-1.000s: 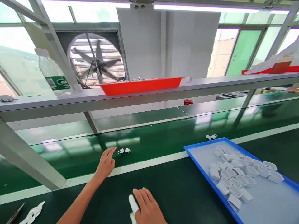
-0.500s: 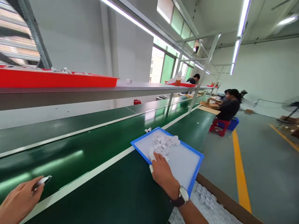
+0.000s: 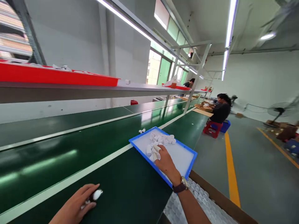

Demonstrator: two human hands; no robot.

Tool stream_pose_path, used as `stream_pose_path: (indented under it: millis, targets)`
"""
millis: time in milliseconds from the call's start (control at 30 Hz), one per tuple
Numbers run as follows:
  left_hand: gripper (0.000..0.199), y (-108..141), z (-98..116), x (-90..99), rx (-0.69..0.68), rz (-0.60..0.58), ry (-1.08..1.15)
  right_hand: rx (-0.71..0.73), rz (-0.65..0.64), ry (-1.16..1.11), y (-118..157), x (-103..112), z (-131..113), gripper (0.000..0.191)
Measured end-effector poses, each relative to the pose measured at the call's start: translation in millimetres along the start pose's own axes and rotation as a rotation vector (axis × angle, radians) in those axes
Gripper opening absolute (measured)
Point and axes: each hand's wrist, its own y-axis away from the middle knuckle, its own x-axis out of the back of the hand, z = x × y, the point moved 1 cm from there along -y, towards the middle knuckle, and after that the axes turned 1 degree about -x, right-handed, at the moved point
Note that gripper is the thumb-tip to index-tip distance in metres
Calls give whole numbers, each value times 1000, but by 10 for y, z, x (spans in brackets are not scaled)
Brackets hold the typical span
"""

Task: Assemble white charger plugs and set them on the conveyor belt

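My left hand (image 3: 78,202) is over the near green table edge, its fingers closed around a small white part (image 3: 97,194) with a dark side. White covers wrap the fingertips of my right hand (image 3: 166,161), which reaches into a blue-rimmed white tray (image 3: 187,157). Its thumb and fingers close in on a small white plastic piece (image 3: 154,150) at the pile's near side; the grip is partly hidden. Several similar white pieces (image 3: 161,137) lie heaped toward the tray's far corner.
Under the tray's right side stands a carton (image 3: 203,196) full of clear-white pieces. A green conveyor belt (image 3: 98,137) runs alongside, with small white bits (image 3: 142,131) on it. Above is a shelf (image 3: 137,87) bearing a red tray (image 3: 58,74). A seated person (image 3: 220,110) works farther along.
My left hand has moved right, from over the belt to over the near table, still holding the white part. My right hand has shifted slightly within the tray among the white pieces.
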Motion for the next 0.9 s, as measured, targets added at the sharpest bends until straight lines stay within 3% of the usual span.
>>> stream_pose_path:
  millis: [33,133,200,333,433,567,700,800,900]
  targets:
    - [43,42,110,70,8,-52,60,83,-3,-84,5,-52,-174,46]
    - [58,120,447,338,100,12,122,366,-68,-428,58,-334,-812,40]
    - [65,188,616,478,92,49,159,526,-172,-634,141,-559,-1266,46]
    - [49,491,624,617,49,145,126,725,-443,-737,270,-896,-1905,52]
    - [38,790,393,646,169,221,36,796,-514,-590,238,-1039,-1988,52]
    - [35,1045,114,580,323,232,-11,879,-486,-291,182,-1225,-1806,53]
    - [31,1063,46,476,283,259,-81,862,-455,-207,244,-1394,-1711,49]
    - [42,1046,177,438,116,372,-183,842,-418,-319,341,-1463,-1752,49]
    - [58,1061,420,360,9,423,-149,693,-432,-737,464,-1504,-1844,45]
